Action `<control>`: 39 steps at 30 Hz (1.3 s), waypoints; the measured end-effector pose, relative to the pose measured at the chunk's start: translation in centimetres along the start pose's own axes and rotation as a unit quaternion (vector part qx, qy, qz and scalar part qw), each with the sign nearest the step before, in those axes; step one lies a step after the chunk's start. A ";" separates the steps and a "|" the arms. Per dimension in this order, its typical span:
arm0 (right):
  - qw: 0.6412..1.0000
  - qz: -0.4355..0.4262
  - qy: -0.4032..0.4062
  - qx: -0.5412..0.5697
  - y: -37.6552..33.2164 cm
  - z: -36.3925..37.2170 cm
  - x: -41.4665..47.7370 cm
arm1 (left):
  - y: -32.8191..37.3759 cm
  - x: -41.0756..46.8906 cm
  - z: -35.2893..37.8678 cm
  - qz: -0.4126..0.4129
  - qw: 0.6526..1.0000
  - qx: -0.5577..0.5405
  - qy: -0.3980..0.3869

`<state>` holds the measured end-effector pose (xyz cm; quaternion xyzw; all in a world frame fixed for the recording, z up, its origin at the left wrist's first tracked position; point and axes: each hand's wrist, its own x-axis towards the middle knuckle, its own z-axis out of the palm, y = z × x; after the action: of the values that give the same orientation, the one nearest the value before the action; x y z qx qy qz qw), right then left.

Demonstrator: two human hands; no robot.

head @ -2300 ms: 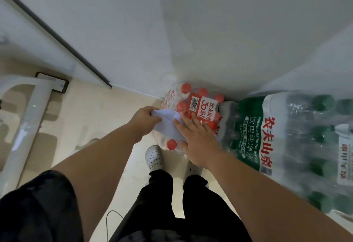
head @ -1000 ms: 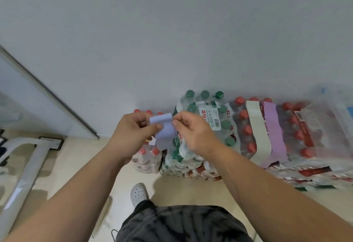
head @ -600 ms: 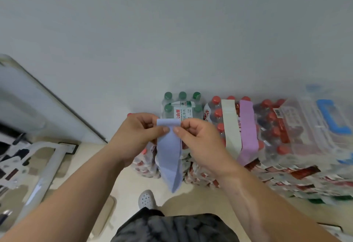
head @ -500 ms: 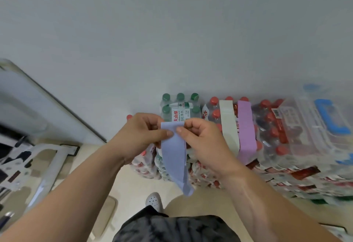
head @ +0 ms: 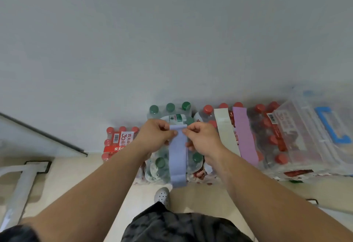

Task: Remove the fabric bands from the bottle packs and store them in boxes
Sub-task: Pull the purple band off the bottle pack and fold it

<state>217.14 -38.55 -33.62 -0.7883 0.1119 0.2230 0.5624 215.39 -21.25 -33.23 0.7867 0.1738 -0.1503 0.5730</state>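
A pale blue fabric band [head: 178, 157] hangs straight down in front of me, pinched at its top edge by my left hand [head: 155, 136] and my right hand [head: 202, 139]. Behind it stands a green-capped bottle pack [head: 170, 112]. To the right, a red-capped bottle pack [head: 210, 111] carries a cream band [head: 226, 133] and a lilac band [head: 244, 136] wrapped over it. A smaller red-capped pack [head: 119, 140] sits on the floor to the left. A clear plastic box [head: 313, 133] with a blue handle lies at the far right.
A grey wall [head: 172, 41] rises right behind the packs. A white metal frame [head: 21, 182] stands on the pale floor at the left. My shoe [head: 162, 195] and dark trousers are below the band.
The blue band came off the small red-capped pack and was lifted. It unfolded from a short pinch to hang full length, and now hangs straight instead of slanted.
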 end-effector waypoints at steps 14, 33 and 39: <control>0.994 0.044 0.098 0.027 -3.1 1.5 6.7 | 2.9 8.9 -1.3 0.102 0.957 0.271 0.009; 0.988 -0.076 0.114 -0.068 0.1 -5.1 4.5 | 3.3 6.4 2.8 0.202 0.910 0.361 0.023; 0.976 -0.045 0.185 -0.104 1.8 -13.6 4.9 | 6.6 5.4 8.7 0.186 0.926 0.327 0.024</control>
<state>223.73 -51.57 -33.83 -0.8742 0.1547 0.0578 0.4566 222.82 -30.84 -32.61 0.9518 -0.0204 -0.0707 0.2977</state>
